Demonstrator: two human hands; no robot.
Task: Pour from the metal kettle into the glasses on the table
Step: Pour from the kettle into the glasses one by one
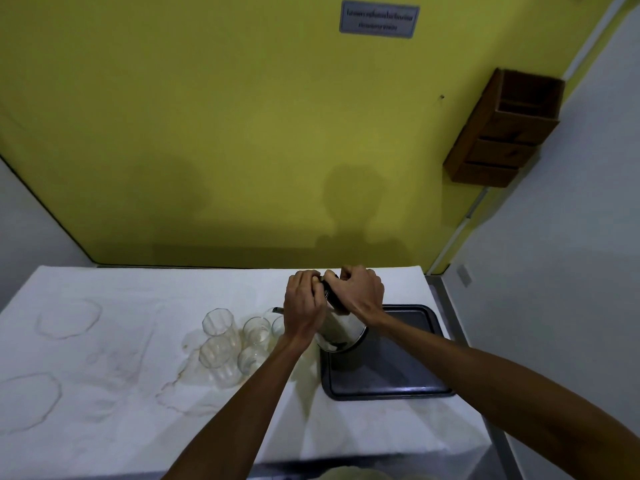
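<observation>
The metal kettle (341, 332) is tilted to the left above the far left corner of a dark tray (398, 375), its spout (277, 310) over the back row of clear glasses. My right hand (360, 289) grips the black handle on top. My left hand (304, 303) is closed on the same handle from the left side and covers part of the kettle's body. Several clear glasses (220, 341) stand clustered left of the tray; the nearest to the spout (257, 329) is partly hidden by my left wrist. No stream is visible.
The table carries a white cloth (104, 375) with pale ring stains on its left half. A yellow wall rises right behind the table, with a wooden box (502, 129) mounted at the upper right. The table's metal edge (498, 427) runs along the right.
</observation>
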